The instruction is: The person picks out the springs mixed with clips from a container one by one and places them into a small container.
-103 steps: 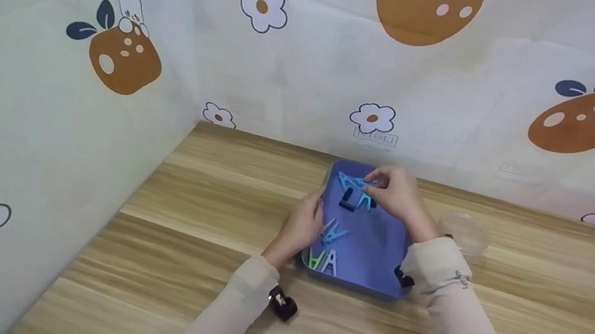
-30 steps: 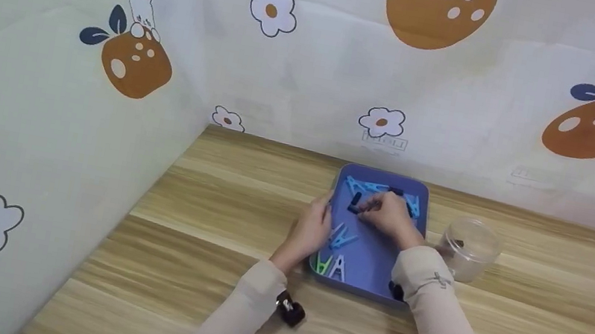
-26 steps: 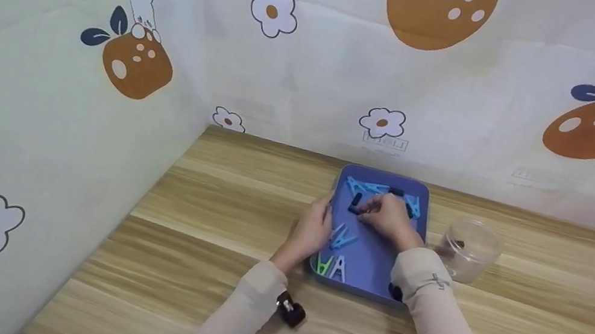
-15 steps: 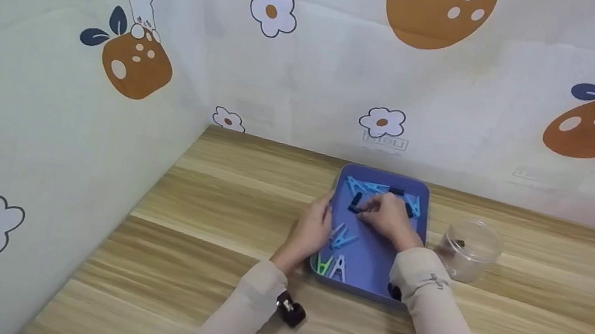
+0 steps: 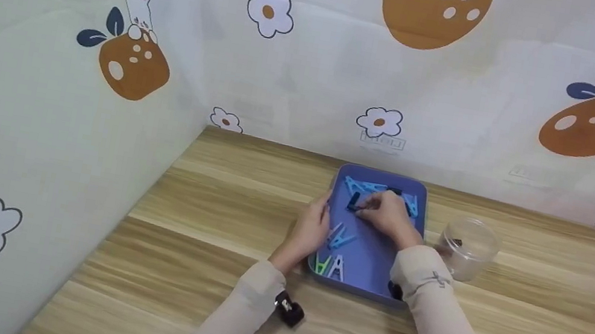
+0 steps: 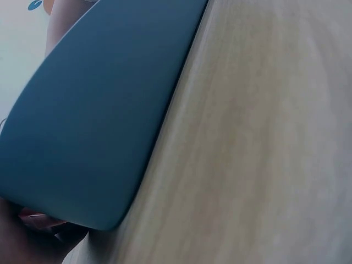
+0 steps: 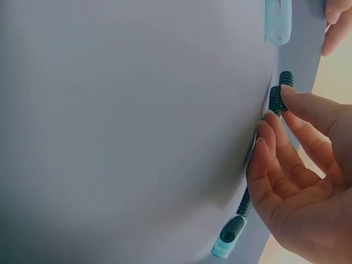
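A shallow blue tray [image 5: 364, 258] lies on the table. At its left wall my left hand [image 5: 311, 227] grips the side; the tray hides part of its fingers in the left wrist view. Over the tray, my right hand [image 5: 386, 214] pinches a dark coil spring [image 7: 286, 78] between thumb and index finger. Another dark spring [image 7: 274, 99] lies right beside it, against the tray wall. Blue clothespins [image 5: 354, 187] line the tray's far end, with dark springs among them. Nearer me are another blue clothespin [image 5: 341, 240], a green clothespin [image 5: 321, 265] and a pale clothespin [image 5: 338, 268].
To the right of the tray stands a clear round jar [image 5: 468, 249] with a small dark piece inside. A patterned sheet [image 5: 302, 70] rises behind and to the left of the wooden table [image 5: 232, 192].
Over three seconds ago my right hand held a blue clothespin at the far end; that now lies at the far right corner. The hand moved nearer to the dark springs, then stayed almost still.
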### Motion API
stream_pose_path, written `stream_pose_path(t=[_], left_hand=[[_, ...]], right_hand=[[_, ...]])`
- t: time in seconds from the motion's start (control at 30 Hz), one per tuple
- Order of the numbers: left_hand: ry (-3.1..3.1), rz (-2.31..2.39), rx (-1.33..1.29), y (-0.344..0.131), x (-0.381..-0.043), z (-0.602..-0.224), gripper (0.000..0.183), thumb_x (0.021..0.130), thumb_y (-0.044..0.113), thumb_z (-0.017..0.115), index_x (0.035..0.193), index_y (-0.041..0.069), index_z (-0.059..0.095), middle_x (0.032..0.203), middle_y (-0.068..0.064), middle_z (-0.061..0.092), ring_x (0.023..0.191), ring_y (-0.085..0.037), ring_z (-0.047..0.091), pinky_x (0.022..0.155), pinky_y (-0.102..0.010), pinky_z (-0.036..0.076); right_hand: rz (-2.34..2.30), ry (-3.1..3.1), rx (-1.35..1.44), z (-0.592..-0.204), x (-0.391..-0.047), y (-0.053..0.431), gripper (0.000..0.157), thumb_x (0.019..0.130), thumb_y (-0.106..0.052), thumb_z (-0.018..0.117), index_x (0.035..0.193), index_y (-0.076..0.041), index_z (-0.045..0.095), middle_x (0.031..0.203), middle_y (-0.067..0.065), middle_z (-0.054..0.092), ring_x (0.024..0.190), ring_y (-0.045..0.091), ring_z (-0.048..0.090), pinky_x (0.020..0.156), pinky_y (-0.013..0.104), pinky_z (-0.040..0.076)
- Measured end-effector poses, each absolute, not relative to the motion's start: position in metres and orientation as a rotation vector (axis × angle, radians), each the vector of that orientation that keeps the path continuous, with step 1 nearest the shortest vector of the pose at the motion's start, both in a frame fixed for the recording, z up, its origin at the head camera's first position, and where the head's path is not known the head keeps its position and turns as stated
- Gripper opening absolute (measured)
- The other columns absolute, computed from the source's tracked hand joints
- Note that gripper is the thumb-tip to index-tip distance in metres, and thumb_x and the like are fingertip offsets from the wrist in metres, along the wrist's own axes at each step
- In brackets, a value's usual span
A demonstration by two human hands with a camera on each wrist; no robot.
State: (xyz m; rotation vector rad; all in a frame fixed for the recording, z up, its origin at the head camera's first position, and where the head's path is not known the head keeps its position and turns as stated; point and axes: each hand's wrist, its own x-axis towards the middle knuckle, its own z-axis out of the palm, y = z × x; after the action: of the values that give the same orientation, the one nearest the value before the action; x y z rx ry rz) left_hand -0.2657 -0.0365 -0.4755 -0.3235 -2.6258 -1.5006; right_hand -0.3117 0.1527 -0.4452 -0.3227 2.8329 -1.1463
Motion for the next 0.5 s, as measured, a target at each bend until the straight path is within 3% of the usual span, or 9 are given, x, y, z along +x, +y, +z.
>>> stream_pose_path(t=[0.5], left_hand=[[-2.568,-1.404,-0.383,-0.0359,-0.2679,-0.4768,0.043,0.108,-0.001,0.042,0.149,-0.011,0.051,0.146,-0.031,0.059,0.137,-0.042,0.057,0.117,-0.052,0.046]], right_hand=[[-1.195,2.847,-0.413,-0.4374,-0.3110,0.1571,0.013,0.089,0.000,0.076,0.099,0.007,0.079,0.093,0.019,0.078,0.077,0.018,0.067,0.066,0.022,0.050]])
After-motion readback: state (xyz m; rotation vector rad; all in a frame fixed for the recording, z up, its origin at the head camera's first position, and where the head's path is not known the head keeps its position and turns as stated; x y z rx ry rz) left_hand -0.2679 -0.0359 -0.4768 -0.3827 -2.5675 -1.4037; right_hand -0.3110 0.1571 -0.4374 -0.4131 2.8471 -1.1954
